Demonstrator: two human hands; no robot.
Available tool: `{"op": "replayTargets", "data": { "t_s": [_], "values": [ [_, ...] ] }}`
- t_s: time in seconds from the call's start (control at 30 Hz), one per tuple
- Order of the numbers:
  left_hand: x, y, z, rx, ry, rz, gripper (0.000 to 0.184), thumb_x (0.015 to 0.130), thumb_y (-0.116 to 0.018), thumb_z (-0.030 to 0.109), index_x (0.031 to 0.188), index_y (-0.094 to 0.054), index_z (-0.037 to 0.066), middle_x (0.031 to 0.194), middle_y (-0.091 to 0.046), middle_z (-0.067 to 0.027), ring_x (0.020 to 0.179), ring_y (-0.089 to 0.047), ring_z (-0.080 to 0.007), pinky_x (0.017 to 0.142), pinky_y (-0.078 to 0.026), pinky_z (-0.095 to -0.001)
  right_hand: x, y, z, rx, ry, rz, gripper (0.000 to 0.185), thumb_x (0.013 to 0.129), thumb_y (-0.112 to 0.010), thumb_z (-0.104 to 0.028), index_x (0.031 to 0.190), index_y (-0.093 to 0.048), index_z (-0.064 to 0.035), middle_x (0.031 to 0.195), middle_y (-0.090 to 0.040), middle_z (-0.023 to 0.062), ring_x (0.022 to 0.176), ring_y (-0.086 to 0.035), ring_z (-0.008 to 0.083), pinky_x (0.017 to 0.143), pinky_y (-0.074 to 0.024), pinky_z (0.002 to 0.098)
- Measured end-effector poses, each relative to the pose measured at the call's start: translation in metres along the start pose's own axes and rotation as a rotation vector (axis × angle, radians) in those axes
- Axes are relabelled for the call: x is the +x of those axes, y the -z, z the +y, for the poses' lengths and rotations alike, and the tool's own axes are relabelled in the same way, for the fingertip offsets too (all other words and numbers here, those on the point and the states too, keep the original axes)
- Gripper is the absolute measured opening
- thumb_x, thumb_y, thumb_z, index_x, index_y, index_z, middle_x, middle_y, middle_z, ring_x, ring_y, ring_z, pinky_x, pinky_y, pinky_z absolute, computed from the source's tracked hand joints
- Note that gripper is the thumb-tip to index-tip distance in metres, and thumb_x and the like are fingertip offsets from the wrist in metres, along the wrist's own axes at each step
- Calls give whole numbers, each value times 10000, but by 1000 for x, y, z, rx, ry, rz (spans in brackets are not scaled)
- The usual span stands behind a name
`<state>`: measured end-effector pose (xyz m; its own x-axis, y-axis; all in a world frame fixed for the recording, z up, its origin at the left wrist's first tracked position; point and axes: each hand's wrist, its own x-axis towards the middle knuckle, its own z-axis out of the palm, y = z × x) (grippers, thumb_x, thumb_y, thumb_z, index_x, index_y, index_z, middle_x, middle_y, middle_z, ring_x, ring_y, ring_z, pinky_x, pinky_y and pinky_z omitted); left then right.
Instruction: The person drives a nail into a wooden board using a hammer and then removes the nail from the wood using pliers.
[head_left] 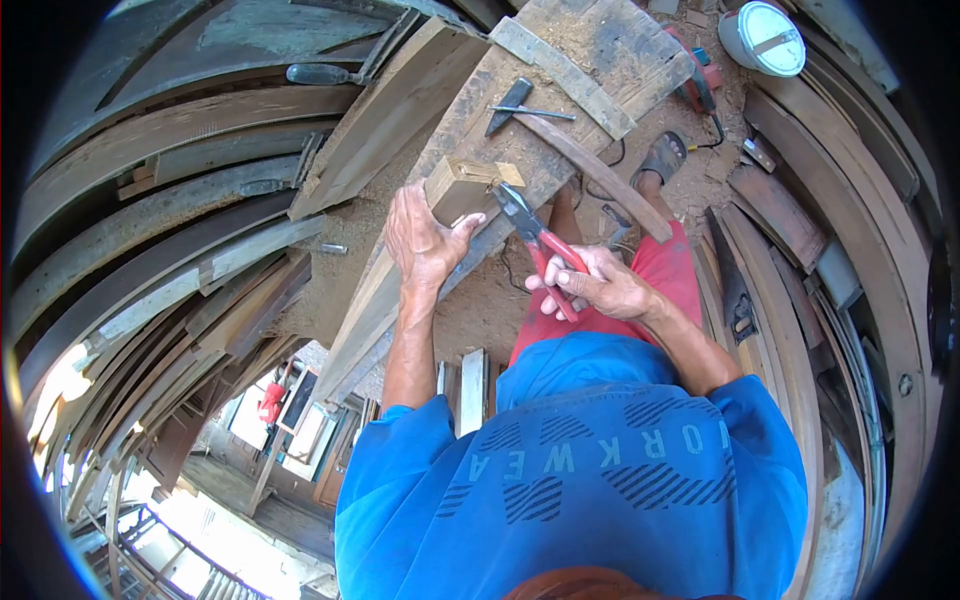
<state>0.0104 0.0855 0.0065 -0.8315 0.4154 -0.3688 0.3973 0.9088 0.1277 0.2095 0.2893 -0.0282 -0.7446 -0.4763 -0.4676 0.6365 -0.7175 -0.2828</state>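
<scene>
Wooden block (462, 195) sits at the left edge of the wooden surface (640, 55), directly in front of the left hand (413, 238), which clasps it with the palm and fingers along its left side and the thumb across its near face. The right hand (600, 284), to the right of the block and nearer the body, is closed around the red handles of the pliers (532, 228). Their dark jaws reach the block's right end, beside a split, rough patch; whether they bite on anything is too small to tell. Beyond the block, a hammer (512, 106) lies on the surface, a thin metal rod (545, 113) across its head and its wooden handle extending toward the right. Farther off, a flat batten (562, 78) lies slantwise across the surface.
</scene>
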Motion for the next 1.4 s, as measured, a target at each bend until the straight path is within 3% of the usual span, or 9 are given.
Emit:
{"op": "replayTargets", "data": {
  "t_s": [0.17, 0.37, 0.6, 0.7, 0.73, 0.83, 0.87, 1.17, 1.4],
  "values": [
    [-2, 0, -1, -19, -29, 20, 907, 568, -1012, 375, 1275, -569, 21, 1136, -665, -192, 1093, -650, -408, 921, -528, -505, 5, -1, -7, 131, -64, -7, 372, 1061, -663, -369, 1159, -596, -17, 1325, -669, 281, 905, -765, 193, 702, -631, 304],
    [-1, -1, -2, -11, -35, 21, 923, 562, -1007, 383, 1281, -566, 8, 1122, -663, -199, 1079, -645, -414, 911, -524, -505, 4, 7, -3, 385, -75, -40, 374, 1058, -665, -351, 1163, -584, -1, 1287, -688, 282, 918, -782, 250, 701, -679, 390],
    [0, -2, -3, -6, -62, 35, 929, 557, -1014, 381, 1278, -567, 3, 1115, -666, -198, 1073, -651, -415, 906, -530, -506, 8, 20, -29, 315, -149, 5, 340, 1100, -602, -317, 1279, -543, -34, 1006, -746, 126, 713, -678, 122, 555, -586, 268],
    [0, -1, -2, 1, -79, 36, 930, 557, -1014, 385, 1276, -567, 1, 1114, -664, -203, 1063, -655, -415, 895, -534, -506, 10, 30, -35, 399, -232, -87, 431, 1101, -593, -334, 1398, -502, -34, 1032, -749, 162, 708, -697, 156, 551, -579, 282],
    [0, -1, -2, 2, -84, 40, 930, 556, -1015, 386, 1275, -567, 1, 1111, -663, -204, 1059, -655, -414, 891, -535, -505, 10, 28, -46, 370, -273, -95, 387, 1106, -576, -395, 1269, -572, -44, 915, -724, 87, 648, -639, 114, 510, -531, 271],
    [-1, -2, -2, 3, -97, 57, 932, 554, -1015, 386, 1274, -566, 0, 1103, -660, -205, 1047, -656, -413, 881, -536, -503, 13, 35, -46, 368, -375, -154, 374, 1109, -572, -399, 1199, -604, -38, 801, -642, 22, 589, -566, 90, 486, -480, 260],
    [-2, -3, -1, 4, -100, 64, 932, 554, -1015, 385, 1274, -566, 0, 1101, -658, -205, 1042, -656, -413, 879, -536, -502, 13, 28, -42, 301, -381, -111, 371, 1101, -591, -400, 1148, -625, -34, 744, -553, -23, 565, -505, 72, 476, -443, 255],
    [-7, -5, -6, 16, -126, 81, 948, 571, -1023, 395, 1298, -552, 9, 1106, -645, -189, 1026, -664, -408, 882, -545, -495, 16, -12, 18, 527, -174, -90, 386, 1072, -642, -428, 1099, -617, -44, 789, -527, -51, 612, -483, 55, 525, -433, 246],
    [-7, -7, -9, 26, -137, 76, 961, 577, -1014, 435, 1301, -549, 6, 1098, -640, -195, 1016, -660, -414, 881, -542, -498, 7, 5, -19, 616, -330, -180, 381, 1057, -664, -422, 1116, -620, -48, 790, -530, -52, 606, -466, 59, 522, -420, 252]
  ]
}}
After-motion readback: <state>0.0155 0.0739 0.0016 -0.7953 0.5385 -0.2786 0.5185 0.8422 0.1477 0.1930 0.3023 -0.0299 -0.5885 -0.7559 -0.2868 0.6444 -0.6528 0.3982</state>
